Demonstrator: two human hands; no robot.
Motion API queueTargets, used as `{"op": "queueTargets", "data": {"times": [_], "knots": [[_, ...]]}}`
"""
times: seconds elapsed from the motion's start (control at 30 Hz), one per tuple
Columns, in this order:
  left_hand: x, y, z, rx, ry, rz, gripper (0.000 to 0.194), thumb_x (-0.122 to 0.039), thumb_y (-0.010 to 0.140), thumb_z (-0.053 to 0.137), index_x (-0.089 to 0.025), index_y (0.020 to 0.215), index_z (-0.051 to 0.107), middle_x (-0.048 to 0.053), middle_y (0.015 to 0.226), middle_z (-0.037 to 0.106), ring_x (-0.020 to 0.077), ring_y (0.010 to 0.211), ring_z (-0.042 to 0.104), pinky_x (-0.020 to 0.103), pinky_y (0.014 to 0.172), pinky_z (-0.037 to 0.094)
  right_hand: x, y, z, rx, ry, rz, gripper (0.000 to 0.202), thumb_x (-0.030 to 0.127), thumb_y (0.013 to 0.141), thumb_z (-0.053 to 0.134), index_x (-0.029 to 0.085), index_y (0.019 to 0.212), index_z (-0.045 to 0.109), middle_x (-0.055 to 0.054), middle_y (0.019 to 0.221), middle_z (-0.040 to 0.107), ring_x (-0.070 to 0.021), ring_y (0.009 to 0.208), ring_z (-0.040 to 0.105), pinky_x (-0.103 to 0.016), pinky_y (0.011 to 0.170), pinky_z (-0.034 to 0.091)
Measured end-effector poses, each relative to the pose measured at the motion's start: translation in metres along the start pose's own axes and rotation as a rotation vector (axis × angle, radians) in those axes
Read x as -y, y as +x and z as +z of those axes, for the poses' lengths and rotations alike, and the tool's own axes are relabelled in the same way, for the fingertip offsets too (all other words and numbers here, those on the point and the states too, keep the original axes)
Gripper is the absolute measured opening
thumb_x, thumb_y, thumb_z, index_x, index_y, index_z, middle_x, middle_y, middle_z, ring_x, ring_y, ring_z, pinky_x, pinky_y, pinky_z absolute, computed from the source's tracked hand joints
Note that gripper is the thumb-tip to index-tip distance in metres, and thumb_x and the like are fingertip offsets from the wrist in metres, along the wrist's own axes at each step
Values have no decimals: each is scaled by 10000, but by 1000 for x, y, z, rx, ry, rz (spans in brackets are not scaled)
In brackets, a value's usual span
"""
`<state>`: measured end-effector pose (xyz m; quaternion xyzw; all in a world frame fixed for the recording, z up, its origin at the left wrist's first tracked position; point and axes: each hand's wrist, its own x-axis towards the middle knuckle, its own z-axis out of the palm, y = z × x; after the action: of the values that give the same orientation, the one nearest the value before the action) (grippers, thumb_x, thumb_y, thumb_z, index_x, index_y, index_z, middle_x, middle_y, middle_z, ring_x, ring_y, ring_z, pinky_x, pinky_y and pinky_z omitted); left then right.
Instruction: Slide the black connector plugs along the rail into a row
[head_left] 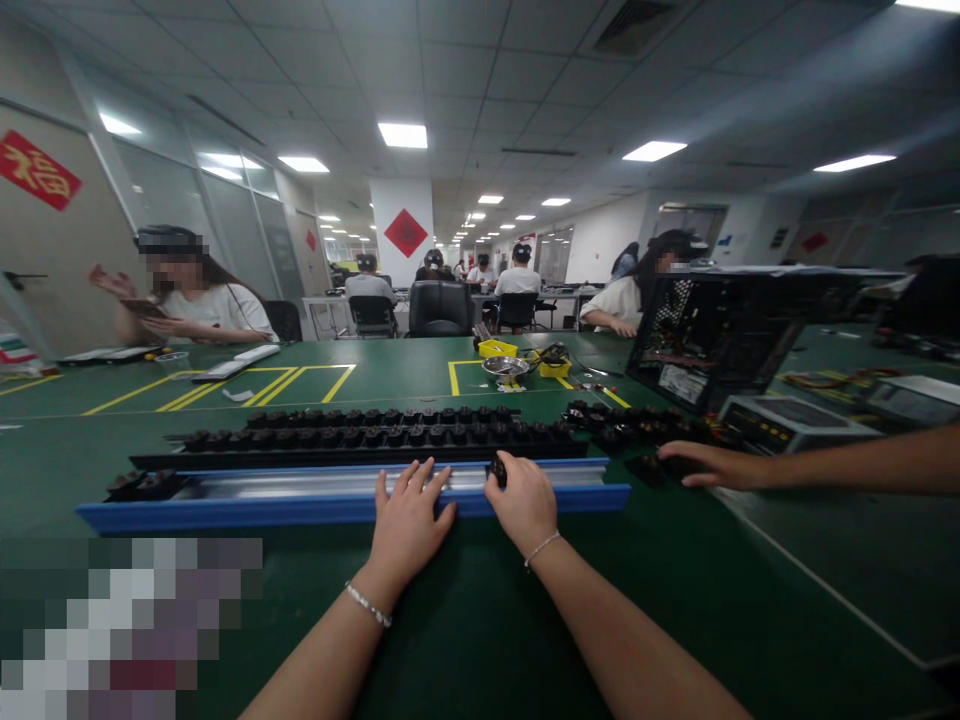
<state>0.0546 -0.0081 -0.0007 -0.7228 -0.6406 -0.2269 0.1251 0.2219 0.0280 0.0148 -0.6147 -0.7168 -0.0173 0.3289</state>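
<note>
A long blue rail (285, 510) with a silvery inner channel lies across the green table in front of me. My left hand (411, 520) rests on the rail near its middle, fingers spread over the channel. Farther right, my right hand (523, 495) has its thumb and fingers closed on a small black roller piece (496, 470) at the channel. A few similar black pieces (146, 485) sit in the rail's left end. Just behind stand black rails (360, 455) carrying rows of black rollers (405, 435).
A co-worker's hand (697, 465) reaches in from the right beside loose black pieces (645, 425). An open computer case (712, 330) and a power supply (795, 425) stand right. A metal bowl (505, 370) and yellow bins (498, 348) are behind. Other people sit around.
</note>
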Motion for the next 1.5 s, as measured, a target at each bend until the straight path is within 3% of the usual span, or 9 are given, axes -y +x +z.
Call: {"op": "queueTargets", "data": {"times": [0.67, 1.5], "knots": [[-1, 0, 0, 7, -12, -10, 418, -425, 816, 443, -349, 1223, 504, 16, 1353, 480, 251, 1268, 380, 578, 1076, 90, -7, 4, -12, 50, -19, 101, 404, 275, 764, 481, 162, 1138, 585, -81, 984, 651, -195, 960, 530, -267, 808, 382], [0, 0, 0, -14, -15, 1, 419, -414, 819, 448, -296, 1217, 506, 26, 1341, 495, 247, 1262, 392, 560, 1081, 128, -20, 8, -18, 6, -39, 131, 337, 210, 738, 494, 165, 1053, 607, -63, 957, 650, -198, 917, 512, -276, 785, 364]]}}
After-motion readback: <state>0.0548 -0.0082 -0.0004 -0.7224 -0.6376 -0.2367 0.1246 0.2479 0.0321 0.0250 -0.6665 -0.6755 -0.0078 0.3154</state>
